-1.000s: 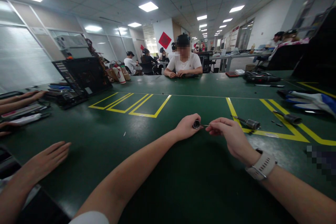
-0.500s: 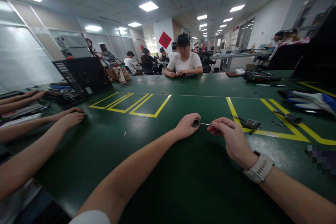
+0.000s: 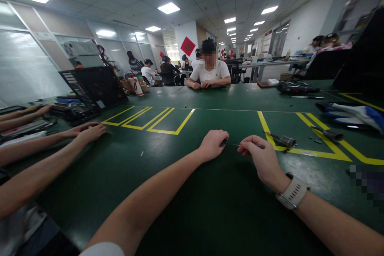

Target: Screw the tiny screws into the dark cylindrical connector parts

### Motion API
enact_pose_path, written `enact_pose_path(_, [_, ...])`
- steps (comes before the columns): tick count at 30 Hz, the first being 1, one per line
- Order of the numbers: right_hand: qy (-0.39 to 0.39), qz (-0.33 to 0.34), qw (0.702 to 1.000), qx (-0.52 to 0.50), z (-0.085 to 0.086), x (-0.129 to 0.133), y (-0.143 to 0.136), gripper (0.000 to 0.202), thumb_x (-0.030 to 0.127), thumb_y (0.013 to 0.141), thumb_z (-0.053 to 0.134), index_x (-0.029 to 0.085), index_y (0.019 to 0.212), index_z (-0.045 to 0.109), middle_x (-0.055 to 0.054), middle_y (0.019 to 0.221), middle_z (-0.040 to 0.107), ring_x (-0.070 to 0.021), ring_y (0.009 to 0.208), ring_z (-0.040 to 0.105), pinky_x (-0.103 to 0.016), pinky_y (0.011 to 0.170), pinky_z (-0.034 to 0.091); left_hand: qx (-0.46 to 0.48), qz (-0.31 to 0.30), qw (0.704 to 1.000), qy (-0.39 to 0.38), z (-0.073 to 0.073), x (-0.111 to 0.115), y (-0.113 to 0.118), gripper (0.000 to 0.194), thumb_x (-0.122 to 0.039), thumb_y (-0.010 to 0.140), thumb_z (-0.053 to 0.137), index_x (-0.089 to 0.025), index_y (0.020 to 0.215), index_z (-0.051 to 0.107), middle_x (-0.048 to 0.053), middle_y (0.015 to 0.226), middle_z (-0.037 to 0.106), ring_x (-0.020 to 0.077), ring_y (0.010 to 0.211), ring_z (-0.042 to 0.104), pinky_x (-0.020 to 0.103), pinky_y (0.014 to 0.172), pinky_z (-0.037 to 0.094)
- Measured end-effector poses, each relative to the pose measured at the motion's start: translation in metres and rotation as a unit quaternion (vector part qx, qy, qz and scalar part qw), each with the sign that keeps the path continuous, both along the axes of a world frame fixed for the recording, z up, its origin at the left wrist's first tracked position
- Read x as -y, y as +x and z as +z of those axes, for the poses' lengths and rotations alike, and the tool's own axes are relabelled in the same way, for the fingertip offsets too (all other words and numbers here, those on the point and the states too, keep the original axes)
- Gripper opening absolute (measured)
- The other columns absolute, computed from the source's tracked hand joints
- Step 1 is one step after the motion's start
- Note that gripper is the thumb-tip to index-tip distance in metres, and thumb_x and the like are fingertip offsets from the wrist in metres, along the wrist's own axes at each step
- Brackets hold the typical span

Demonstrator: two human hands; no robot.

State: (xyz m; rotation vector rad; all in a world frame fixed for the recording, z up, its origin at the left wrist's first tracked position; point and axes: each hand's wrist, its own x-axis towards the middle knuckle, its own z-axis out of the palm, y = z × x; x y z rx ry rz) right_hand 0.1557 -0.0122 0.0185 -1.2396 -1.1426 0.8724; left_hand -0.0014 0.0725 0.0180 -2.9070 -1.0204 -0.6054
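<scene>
My left hand (image 3: 214, 144) is closed around a small dark cylindrical part (image 3: 223, 143); most of it is hidden by my fingers. Facing it, my right hand (image 3: 259, 158) pinches a thin screwdriver (image 3: 261, 147). Its slim metal shaft points left at the cylinder, and its dark handle end shows behind my thumb. Whether the tip touches the part I cannot tell. To the right of my right hand, a dark metal cylinder with a rod (image 3: 286, 140) lies on the green table (image 3: 180, 192). Another similar piece (image 3: 331, 134) is farther right, with several tiny dark bits (image 3: 315, 140) between them.
Yellow tape (image 3: 163, 131) marks boxes on the table. A co-worker's hands (image 3: 90, 130) rest at the left, near a black open case (image 3: 96, 86). Another person sits opposite. Blue-and-white gloves (image 3: 357, 115) and a black bundle (image 3: 297, 87) lie at the right.
My left hand has turned, so the cylinder's round open end shows less. More of the screwdriver's handle shows at my right hand. The co-worker's hands at left have shifted right.
</scene>
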Motion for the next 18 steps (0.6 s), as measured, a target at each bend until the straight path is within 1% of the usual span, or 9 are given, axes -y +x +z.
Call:
enact_pose_path(2, [0.005, 0.002, 1.0, 0.002, 0.001, 0.001, -0.001, 0.012, 0.027, 0.073, 0.058, 0.019, 0.066, 0.061, -0.002, 0.064, 0.063, -0.0167, 0.063, 0.056, -0.032, 0.061, 0.042, -0.03, 0.011, 0.999, 0.021, 0.002, 0.003, 0.001, 0.009, -0.012, 0.08, 0.047, -0.017, 0.087, 0.051, 0.002, 0.082, 0.056, 0.0162, 0.078, 0.051, 0.029, 0.073, 0.038])
enact_pose_path(6, [-0.004, 0.028, 1.0, 0.004, 0.0, 0.002, -0.005, 0.013, 0.031, 0.072, 0.06, 0.018, 0.071, 0.064, -0.004, 0.07, 0.066, -0.0186, 0.068, 0.059, -0.033, 0.064, 0.044, -0.099, 0.014, 0.993, 0.066, 0.007, 0.008, 0.005, 0.012, -0.013, 0.084, 0.043, -0.017, 0.089, 0.052, 0.004, 0.084, 0.056, 0.0182, 0.08, 0.051, 0.031, 0.074, 0.037])
enact_pose_path(9, [-0.012, 0.031, 0.999, 0.006, -0.003, 0.001, -0.005, 0.014, 0.031, 0.071, 0.061, 0.018, 0.07, 0.065, -0.004, 0.069, 0.066, -0.0189, 0.067, 0.059, -0.034, 0.064, 0.044, -0.123, 0.008, 0.989, 0.086, 0.01, 0.011, 0.006, 0.014, -0.012, 0.085, 0.04, -0.017, 0.09, 0.052, 0.005, 0.085, 0.056, 0.0192, 0.081, 0.051, 0.032, 0.075, 0.037])
enact_pose_path(11, [-0.015, 0.023, 1.0, 0.004, -0.005, -0.001, -0.004, 0.014, 0.031, 0.071, 0.061, 0.018, 0.068, 0.064, -0.003, 0.067, 0.066, -0.0184, 0.065, 0.059, -0.034, 0.063, 0.044, -0.123, 0.007, 0.989, 0.085, 0.01, 0.011, 0.006, 0.015, -0.013, 0.085, 0.039, -0.017, 0.09, 0.052, 0.005, 0.085, 0.056, 0.0194, 0.08, 0.051, 0.032, 0.075, 0.037])
enact_pose_path(13, [-0.016, 0.016, 1.0, -0.004, -0.006, -0.002, -0.003, 0.014, 0.031, 0.071, 0.061, 0.018, 0.068, 0.064, -0.003, 0.066, 0.066, -0.0181, 0.064, 0.058, -0.033, 0.063, 0.044, -0.098, 0.011, 0.994, 0.056, 0.009, 0.009, 0.006, 0.013, -0.014, 0.084, 0.041, -0.017, 0.089, 0.052, 0.005, 0.084, 0.056, 0.0191, 0.08, 0.051, 0.032, 0.075, 0.037])
enact_pose_path(15, [-0.015, 0.01, 1.0, -0.015, -0.007, -0.003, -0.003, 0.013, 0.03, 0.07, 0.061, 0.018, 0.067, 0.064, -0.003, 0.064, 0.066, -0.0177, 0.063, 0.058, -0.033, 0.061, 0.044, -0.048, 0.02, 0.999, 0.005, 0.006, 0.005, 0.004, 0.01, -0.014, 0.082, 0.045, -0.017, 0.087, 0.052, 0.004, 0.083, 0.055, 0.0186, 0.08, 0.051, 0.032, 0.076, 0.037])
enact_pose_path(18, [-0.01, -0.002, 0.999, -0.038, -0.006, -0.002, -0.004, 0.01, 0.027, 0.068, 0.062, 0.018, 0.064, 0.063, -0.002, 0.06, 0.064, -0.0167, 0.059, 0.057, -0.031, 0.059, 0.043, 0.011, 0.031, 0.998, -0.05, 0.002, -0.002, 0.001, 0.01, -0.011, 0.078, 0.049, -0.018, 0.084, 0.052, 0.002, 0.081, 0.055, 0.0175, 0.079, 0.051, 0.03, 0.074, 0.038])
